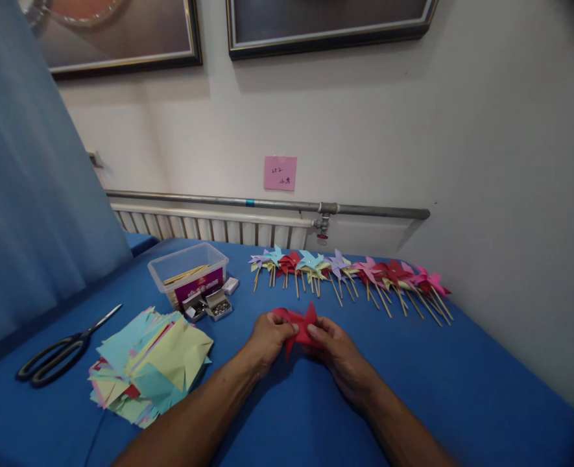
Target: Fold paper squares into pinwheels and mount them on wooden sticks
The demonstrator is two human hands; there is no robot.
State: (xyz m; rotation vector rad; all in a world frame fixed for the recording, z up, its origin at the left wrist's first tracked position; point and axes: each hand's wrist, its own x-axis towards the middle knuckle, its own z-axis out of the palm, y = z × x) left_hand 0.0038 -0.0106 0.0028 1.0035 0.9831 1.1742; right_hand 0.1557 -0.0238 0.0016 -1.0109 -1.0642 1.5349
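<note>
Between my hands, above the blue table cover, is a red paper pinwheel [302, 329] with its points folded toward the middle. My left hand [270, 336] pinches its left side, thumb on top. On the right side, my right hand [333, 340] grips the paper with the thumb near the centre; some of its fingers are hidden beneath. No stick shows on this pinwheel. Left of my hands lies a pile of coloured paper pieces [155, 363] in yellow, light blue, pink and red. Beyond it, small open boxes of metal pins [218, 306] sit beside a clear plastic tub [187, 259] holding wooden sticks.
A row of pinwheels on sticks [338, 266] stretches along the back right of the table. Black-handled scissors [67, 350] lie at the far left. A blue curtain [34, 181] hangs on the left, and a radiator [218, 227] runs behind the table.
</note>
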